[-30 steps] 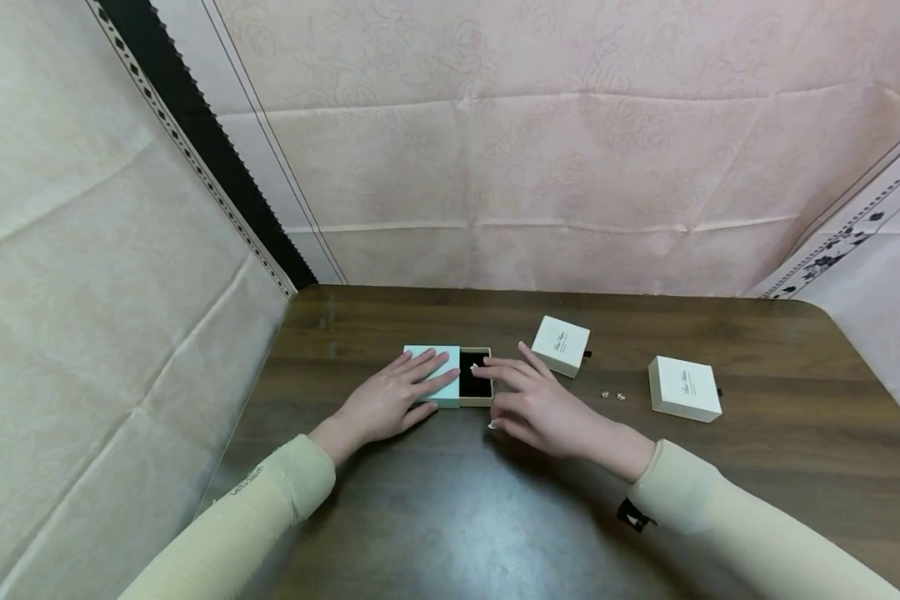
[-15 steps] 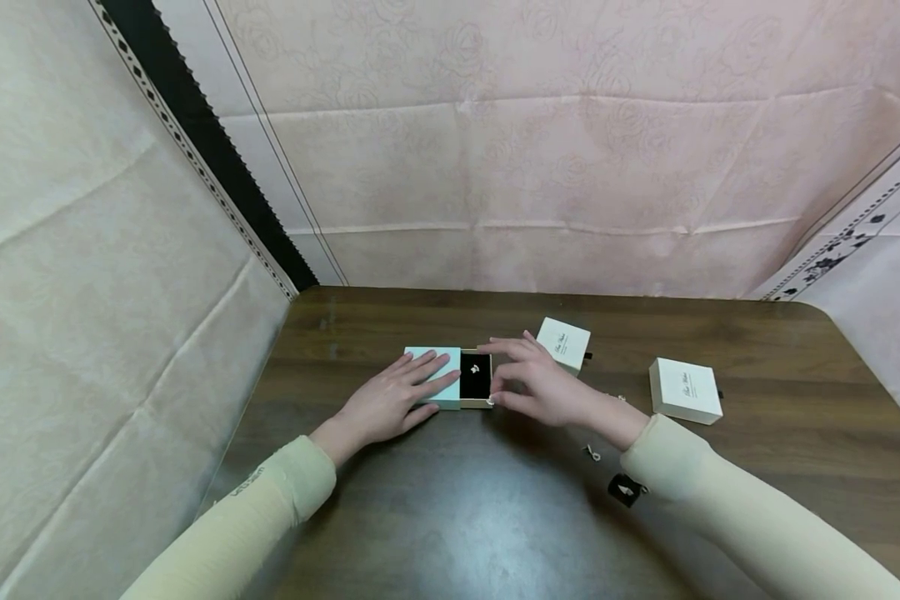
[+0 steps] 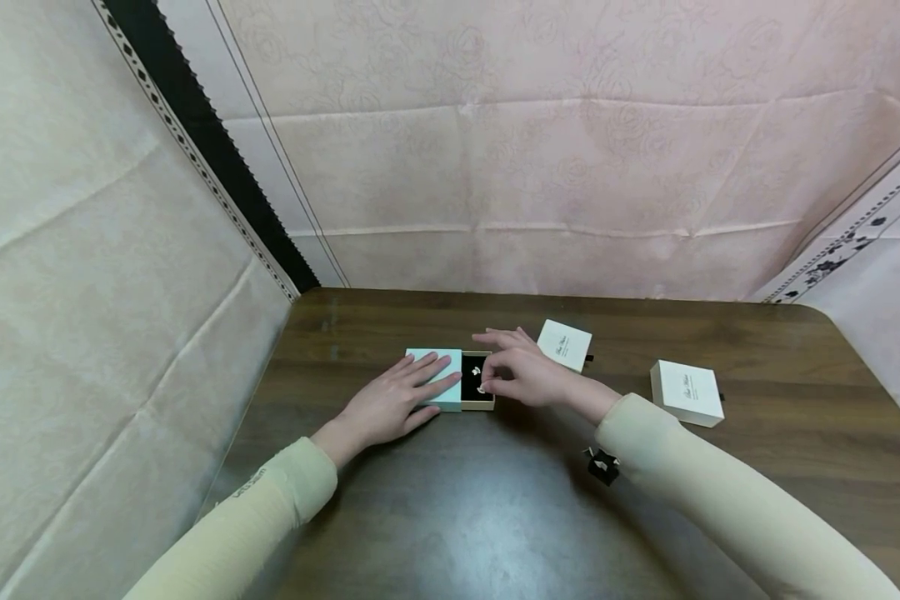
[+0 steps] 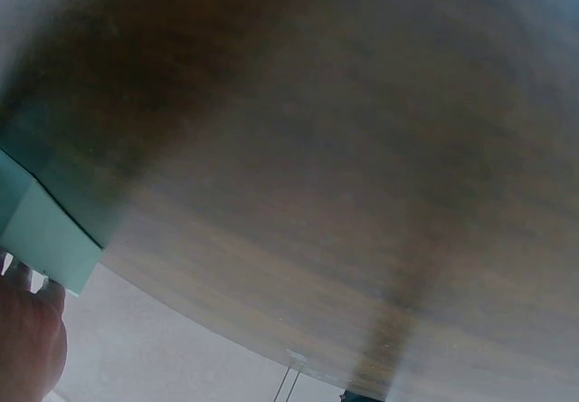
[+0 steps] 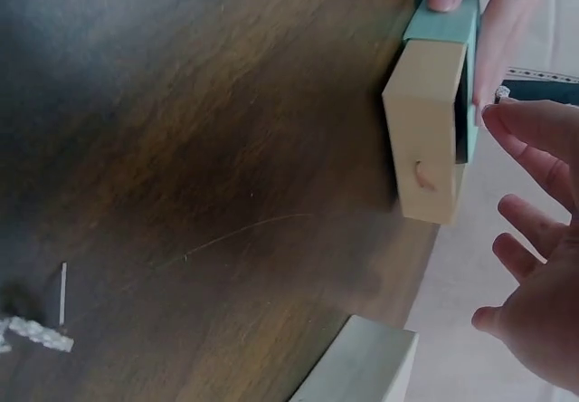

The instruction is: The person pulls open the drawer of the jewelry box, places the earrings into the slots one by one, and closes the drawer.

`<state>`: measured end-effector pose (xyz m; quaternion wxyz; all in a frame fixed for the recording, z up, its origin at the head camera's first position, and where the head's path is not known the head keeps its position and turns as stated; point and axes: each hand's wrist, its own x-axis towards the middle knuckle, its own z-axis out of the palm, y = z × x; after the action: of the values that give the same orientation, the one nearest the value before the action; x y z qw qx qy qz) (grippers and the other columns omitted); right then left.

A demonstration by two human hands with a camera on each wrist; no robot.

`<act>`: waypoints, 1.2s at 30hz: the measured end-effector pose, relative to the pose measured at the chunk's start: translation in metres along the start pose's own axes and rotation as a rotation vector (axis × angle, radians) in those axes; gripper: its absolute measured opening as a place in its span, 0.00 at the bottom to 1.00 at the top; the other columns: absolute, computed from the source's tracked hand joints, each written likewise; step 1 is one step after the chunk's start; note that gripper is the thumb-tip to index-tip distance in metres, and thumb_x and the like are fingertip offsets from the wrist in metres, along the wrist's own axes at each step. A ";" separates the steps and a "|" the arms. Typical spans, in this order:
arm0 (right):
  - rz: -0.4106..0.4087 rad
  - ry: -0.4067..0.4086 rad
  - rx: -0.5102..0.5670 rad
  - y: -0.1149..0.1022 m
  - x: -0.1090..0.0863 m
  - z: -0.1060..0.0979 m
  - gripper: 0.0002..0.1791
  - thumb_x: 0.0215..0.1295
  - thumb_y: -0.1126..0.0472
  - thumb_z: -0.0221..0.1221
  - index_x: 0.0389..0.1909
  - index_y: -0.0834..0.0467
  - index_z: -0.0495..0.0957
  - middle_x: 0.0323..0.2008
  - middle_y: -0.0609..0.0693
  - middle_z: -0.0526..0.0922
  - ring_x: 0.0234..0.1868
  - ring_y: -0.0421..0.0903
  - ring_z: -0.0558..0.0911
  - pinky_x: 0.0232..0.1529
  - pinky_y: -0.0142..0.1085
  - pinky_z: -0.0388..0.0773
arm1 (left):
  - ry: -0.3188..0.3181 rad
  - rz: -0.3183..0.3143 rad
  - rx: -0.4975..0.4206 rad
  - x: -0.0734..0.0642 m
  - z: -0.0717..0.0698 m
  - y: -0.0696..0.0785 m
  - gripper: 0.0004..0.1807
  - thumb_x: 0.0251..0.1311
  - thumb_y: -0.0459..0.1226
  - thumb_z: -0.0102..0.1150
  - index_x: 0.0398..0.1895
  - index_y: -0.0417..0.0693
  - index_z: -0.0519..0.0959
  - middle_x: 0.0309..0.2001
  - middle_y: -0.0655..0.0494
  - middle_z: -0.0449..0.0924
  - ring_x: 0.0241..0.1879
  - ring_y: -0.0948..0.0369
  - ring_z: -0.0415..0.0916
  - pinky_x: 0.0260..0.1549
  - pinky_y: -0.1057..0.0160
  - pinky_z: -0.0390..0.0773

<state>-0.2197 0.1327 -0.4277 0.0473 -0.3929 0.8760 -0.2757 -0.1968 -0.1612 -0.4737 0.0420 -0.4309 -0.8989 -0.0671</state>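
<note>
My left hand (image 3: 390,404) lies with its fingers spread flat on a teal sliding gift box (image 3: 450,371). From the box's right end a cream drawer (image 5: 421,144) is partly pulled out, with black lining. On that lining sits a small silver earring (image 3: 476,371). Over the drawer's right side, thumb and index finger of my right hand (image 3: 532,375) pinch a second small silver earring (image 5: 503,94); its other fingers are lifted away. Another sparkly earring (image 5: 36,331), with a thin post, lies on the table below the right wrist.
Two white lidded boxes with printed lettering stand at the right: one box (image 3: 565,343) just behind the right hand, the other box (image 3: 687,392) farther right. A black device (image 3: 602,467) hangs at the right sleeve. The wooden table (image 3: 390,517) meets hanging cloth at its back edge.
My right hand has carried the pinched earring from the table in front of the drawer up and left over the lining. The left hand has stayed on the box.
</note>
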 end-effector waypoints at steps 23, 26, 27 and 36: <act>0.044 -0.118 -0.078 0.010 0.024 0.008 0.12 0.72 0.63 0.67 0.26 0.49 0.84 0.76 0.65 0.70 0.81 0.68 0.60 0.76 0.77 0.45 | -0.005 0.005 0.016 0.000 0.002 -0.002 0.35 0.82 0.50 0.55 0.86 0.60 0.59 0.84 0.49 0.56 0.83 0.52 0.54 0.81 0.44 0.54; 0.044 -0.130 -0.067 0.010 0.024 0.008 0.12 0.72 0.64 0.66 0.26 0.50 0.84 0.76 0.65 0.71 0.81 0.68 0.60 0.76 0.77 0.44 | -0.005 0.005 0.015 0.000 0.002 -0.002 0.35 0.82 0.50 0.55 0.86 0.60 0.59 0.84 0.49 0.57 0.83 0.51 0.54 0.81 0.44 0.55; 0.045 -0.136 -0.064 0.010 0.025 0.009 0.12 0.72 0.64 0.65 0.26 0.50 0.84 0.76 0.65 0.71 0.81 0.68 0.60 0.76 0.76 0.44 | -0.005 0.005 0.015 0.000 0.002 -0.002 0.35 0.82 0.50 0.55 0.86 0.60 0.59 0.84 0.49 0.57 0.83 0.51 0.54 0.81 0.44 0.55; 0.107 -0.206 -0.079 0.008 0.030 0.006 0.13 0.74 0.63 0.64 0.27 0.49 0.85 0.77 0.61 0.70 0.83 0.66 0.57 0.78 0.73 0.41 | -0.006 0.007 0.016 0.000 0.002 -0.002 0.35 0.81 0.50 0.55 0.86 0.60 0.60 0.84 0.49 0.57 0.83 0.51 0.55 0.81 0.43 0.55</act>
<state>-0.2434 0.1129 -0.4331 0.1360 -0.3735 0.8964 -0.1961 -0.1981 -0.1621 -0.4755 0.0429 -0.4339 -0.8980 -0.0585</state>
